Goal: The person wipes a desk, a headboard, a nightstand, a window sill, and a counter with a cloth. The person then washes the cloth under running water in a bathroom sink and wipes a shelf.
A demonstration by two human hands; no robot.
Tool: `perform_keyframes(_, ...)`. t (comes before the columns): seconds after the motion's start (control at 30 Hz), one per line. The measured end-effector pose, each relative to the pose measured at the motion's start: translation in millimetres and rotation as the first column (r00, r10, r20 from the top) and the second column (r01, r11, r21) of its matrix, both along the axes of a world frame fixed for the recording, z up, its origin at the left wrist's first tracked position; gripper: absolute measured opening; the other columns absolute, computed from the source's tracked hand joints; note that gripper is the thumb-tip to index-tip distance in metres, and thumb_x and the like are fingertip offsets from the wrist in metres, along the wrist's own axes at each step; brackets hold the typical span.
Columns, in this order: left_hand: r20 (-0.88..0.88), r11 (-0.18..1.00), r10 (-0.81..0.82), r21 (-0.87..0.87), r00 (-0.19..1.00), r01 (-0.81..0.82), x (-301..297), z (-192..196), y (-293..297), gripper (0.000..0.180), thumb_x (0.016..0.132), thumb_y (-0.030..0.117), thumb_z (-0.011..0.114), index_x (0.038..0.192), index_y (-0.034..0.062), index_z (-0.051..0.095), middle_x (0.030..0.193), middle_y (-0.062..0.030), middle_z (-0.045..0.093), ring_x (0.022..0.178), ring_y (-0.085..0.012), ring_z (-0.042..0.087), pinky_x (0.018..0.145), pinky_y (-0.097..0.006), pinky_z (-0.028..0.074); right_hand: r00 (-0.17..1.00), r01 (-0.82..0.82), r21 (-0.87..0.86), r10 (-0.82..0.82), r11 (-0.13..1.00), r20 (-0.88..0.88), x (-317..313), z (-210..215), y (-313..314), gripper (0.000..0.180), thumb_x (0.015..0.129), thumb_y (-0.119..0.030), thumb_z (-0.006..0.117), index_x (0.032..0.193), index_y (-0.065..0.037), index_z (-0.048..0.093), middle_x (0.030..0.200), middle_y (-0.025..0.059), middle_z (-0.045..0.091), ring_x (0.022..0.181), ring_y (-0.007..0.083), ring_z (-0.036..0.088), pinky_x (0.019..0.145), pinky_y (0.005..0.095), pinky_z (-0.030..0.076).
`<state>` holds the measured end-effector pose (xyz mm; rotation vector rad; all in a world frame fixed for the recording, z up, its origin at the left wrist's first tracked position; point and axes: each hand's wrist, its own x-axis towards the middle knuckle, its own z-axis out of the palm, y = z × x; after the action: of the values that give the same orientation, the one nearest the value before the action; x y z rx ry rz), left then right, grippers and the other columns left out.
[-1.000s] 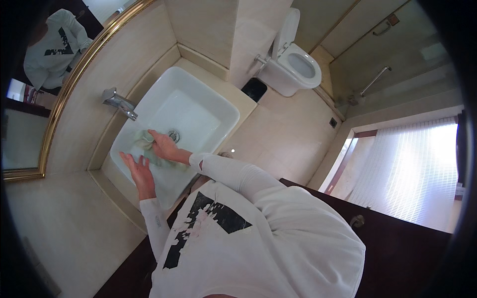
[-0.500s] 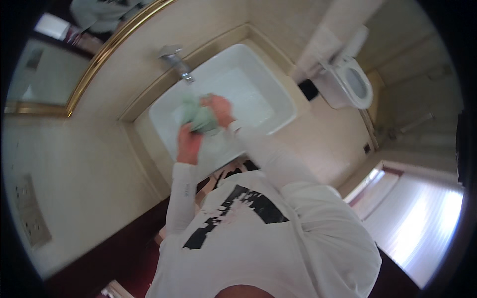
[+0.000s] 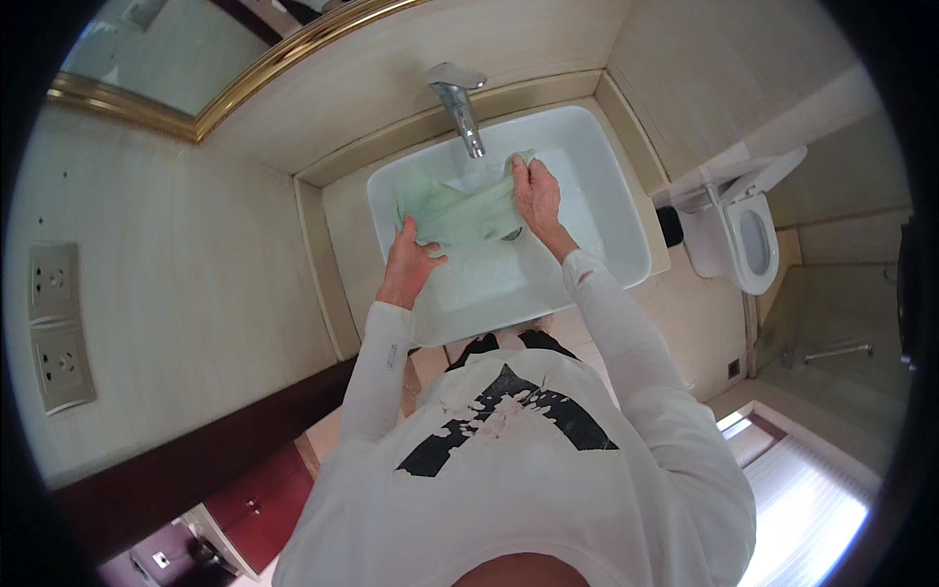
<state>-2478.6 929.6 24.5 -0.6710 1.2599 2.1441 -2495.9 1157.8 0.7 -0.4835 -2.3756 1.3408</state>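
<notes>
We note the right hand (image 3: pixel 538 194) closed, gripping the right end of a pale green cloth (image 3: pixel 460 213) between thumb and fingers. Left hand (image 3: pixel 409 262): thumb spread, fingers touching the cloth's left end; we cannot tell whether they grip it. The cloth spans between both hands within the white basin (image 3: pixel 604 210), near the faucet (image 3: pixel 464 106). Both forearms reach forward, right hand farther out.

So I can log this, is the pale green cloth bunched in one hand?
No, the pale green cloth spans from the left hand to the right hand.
</notes>
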Motion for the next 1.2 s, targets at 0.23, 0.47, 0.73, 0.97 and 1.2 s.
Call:
perform_keyframes(0.23, 0.030, 0.900, 0.020, 0.435, 0.999, -0.031, 12, -61, -19, 0.053, 0.096, 0.027, 0.052, 0.142, 0.0106, 0.031, 0.140, -0.0127, 0.041, 0.120, -0.0281, 0.048, 0.096, -0.047, 0.045, 0.704, -0.686, -0.184, 0.706, 0.704, 0.077, 85, -15, -70, 0.031, 0.088, -0.030, 0.061, 0.088, 0.001, 0.063, 0.074, 0.0123, 0.063, 0.069, 0.0180, 0.059, 0.066, 0.0320, 0.048)
perform_keyframes(0.47, -0.326, 0.968, -0.237, -0.002, 0.915, 0.250, 22, 52, 9, 0.056, 0.087, 0.007, 0.055, 0.139, 0.0046, 0.036, 0.131, -0.0104, 0.051, 0.115, -0.0225, 0.053, 0.094, -0.034, 0.046, 0.900, -0.434, 0.081, 0.435, 0.897, 0.012, 58, -5, 4, 0.060, 0.069, -0.017, 0.074, 0.124, -0.009, 0.052, 0.130, 0.0123, 0.051, 0.114, 0.0268, 0.049, 0.090, 0.0371, 0.043)
perform_keyframes(0.73, -0.583, 0.681, -0.711, -0.709, 0.394, 0.181, -33, 131, 36, 0.058, 0.085, 0.018, 0.060, 0.139, 0.0092, 0.039, 0.128, -0.0110, 0.054, 0.117, -0.0251, 0.051, 0.099, -0.034, 0.039, 0.762, -0.611, -0.467, 0.635, 0.639, -0.126, 19, 68, 21, 0.067, 0.065, -0.013, 0.078, 0.123, -0.003, 0.046, 0.116, 0.0096, 0.055, 0.105, 0.0210, 0.054, 0.091, 0.0317, 0.044)
perform_keyframes(0.97, -0.040, 0.906, -0.232, -0.374, 0.972, 0.201, -9, 11, 24, 0.098, 0.077, 0.060, 0.063, 0.150, 0.0156, 0.015, 0.145, -0.0148, 0.032, 0.124, -0.0379, 0.039, 0.096, -0.051, 0.039, 0.965, -0.024, -0.586, 0.172, 0.810, 0.197, 21, -30, 18, 0.053, 0.071, -0.020, 0.077, 0.109, 0.001, 0.048, 0.103, 0.0117, 0.058, 0.090, 0.0199, 0.057, 0.080, 0.0331, 0.048)
perform_keyframes(1.2, 0.250, 0.916, 0.012, 0.387, 0.968, -0.111, 33, -27, 45, 0.064, 0.091, 0.052, 0.051, 0.139, 0.0134, 0.034, 0.132, -0.0122, 0.044, 0.118, -0.0298, 0.046, 0.095, -0.045, 0.044, 0.955, -0.297, -0.342, 0.273, 0.892, -0.118, 71, 4, -86, 0.048, 0.075, -0.025, 0.073, 0.110, -0.001, 0.050, 0.106, 0.0155, 0.059, 0.092, 0.0250, 0.060, 0.079, 0.0354, 0.049)
